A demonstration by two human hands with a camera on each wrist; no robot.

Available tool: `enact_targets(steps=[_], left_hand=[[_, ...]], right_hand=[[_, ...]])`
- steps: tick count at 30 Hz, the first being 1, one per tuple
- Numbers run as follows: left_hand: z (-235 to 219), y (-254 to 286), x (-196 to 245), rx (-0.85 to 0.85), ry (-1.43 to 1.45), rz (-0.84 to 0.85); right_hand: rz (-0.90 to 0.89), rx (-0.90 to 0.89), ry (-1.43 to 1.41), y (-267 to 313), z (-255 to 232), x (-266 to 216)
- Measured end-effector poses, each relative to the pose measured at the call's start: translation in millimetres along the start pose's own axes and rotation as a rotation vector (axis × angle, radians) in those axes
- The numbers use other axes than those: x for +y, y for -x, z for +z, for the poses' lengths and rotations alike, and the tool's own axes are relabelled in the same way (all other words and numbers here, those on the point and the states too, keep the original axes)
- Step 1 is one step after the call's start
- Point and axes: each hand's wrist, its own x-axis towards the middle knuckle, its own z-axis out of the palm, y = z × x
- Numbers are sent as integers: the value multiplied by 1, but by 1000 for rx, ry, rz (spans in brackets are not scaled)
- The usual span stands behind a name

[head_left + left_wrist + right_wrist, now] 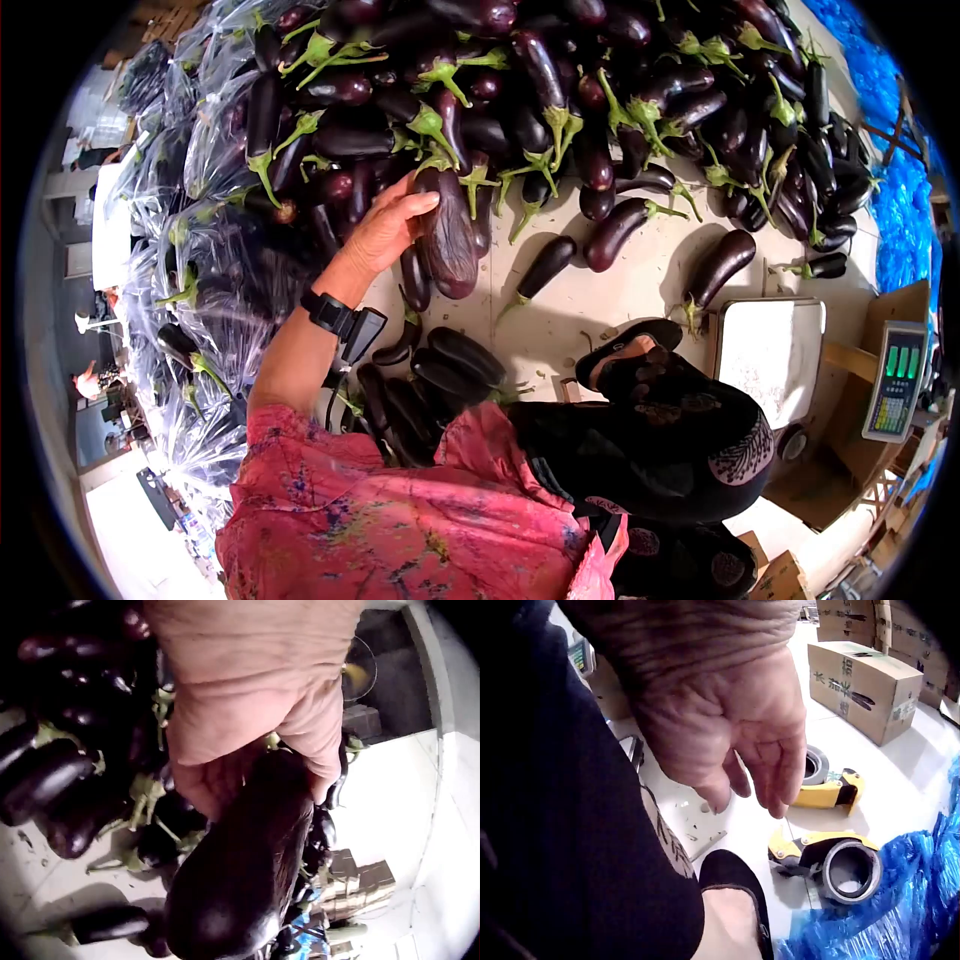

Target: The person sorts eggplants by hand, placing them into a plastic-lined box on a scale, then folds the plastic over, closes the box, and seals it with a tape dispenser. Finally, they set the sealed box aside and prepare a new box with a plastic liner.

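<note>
In the head view my left hand grips a large eggplant near its stem end. The eggplant's skin looks wrinkled and brownish along one side. In the left wrist view my fingers and thumb wrap its top, and the glossy body points away from the palm. A big heap of eggplants with green stems lies just beyond this hand. My right hand hangs beside the dark trouser leg with fingers loosely curled and nothing in them; the head view does not show it.
Several eggplants lie by my left side, and clear plastic sheeting borders the heap. A white-topped scale with a lit display stands right. Yellow tape dispensers, blue plastic and a cardboard box are near my right hand.
</note>
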Motion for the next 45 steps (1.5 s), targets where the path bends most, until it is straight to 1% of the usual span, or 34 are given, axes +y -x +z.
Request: enact_targets(steps=[3,4,7,8,11,12,15,16,17,20,23,27,28,31,33,35,36,37,39,40,41,43,45], left_hand=[[21,-2,0,-86,102,18],[29,-2,1,-59,123,1],[56,4,8,-208,256,23],[64,7,10,-231,293,2],[96,14,15,-235,311,15],[97,11,11,-258,315,10],[114,8,2,-313,505,-51],[122,8,-2,-276,520,-74],[124,6,-10,-296,548,-107],[136,3,-30,-317,491,-141],[150,4,-30,-291,569,-182],[155,-7,-33,-392,639,-123],[160,-7,-30,-339,571,-122],[154,-15,-45,-345,477,-109],[155,-20,-58,-322,447,-121],[158,-27,-72,-278,363,-92],[158,-33,-80,-292,374,-92],[159,-37,-86,-294,380,-92],[168,-41,-89,-297,390,-99],[177,-41,-86,-264,385,-122],[187,-40,-83,-279,389,-108],[203,-40,-79,-333,190,-40],[215,-34,-77,-276,-92,-80]], right_hand=[[-4,-6,-22,1,1,8],[-4,-6,-34,2,1,11],[-4,-6,-54,2,0,19],[-5,-7,-58,2,0,22],[-5,-9,-77,2,-1,30],[-5,-9,-87,2,-1,32],[-2,-7,-107,3,0,39],[-3,-10,-115,3,1,42],[0,-8,-122,4,0,44],[6,-4,-143,6,0,51],[12,-1,-160,9,1,56],[9,-3,-188,8,4,58],[9,-4,-197,9,5,60],[8,22,-247,13,5,68],[11,41,-279,21,7,71],[36,71,-326,32,7,84],[50,81,-343,35,8,87],[24,101,-338,49,14,78],[63,110,-390,45,12,88],[75,119,-407,48,12,93],[84,131,-421,49,13,98],[96,154,-453,54,14,107],[110,180,-500,67,18,117]])
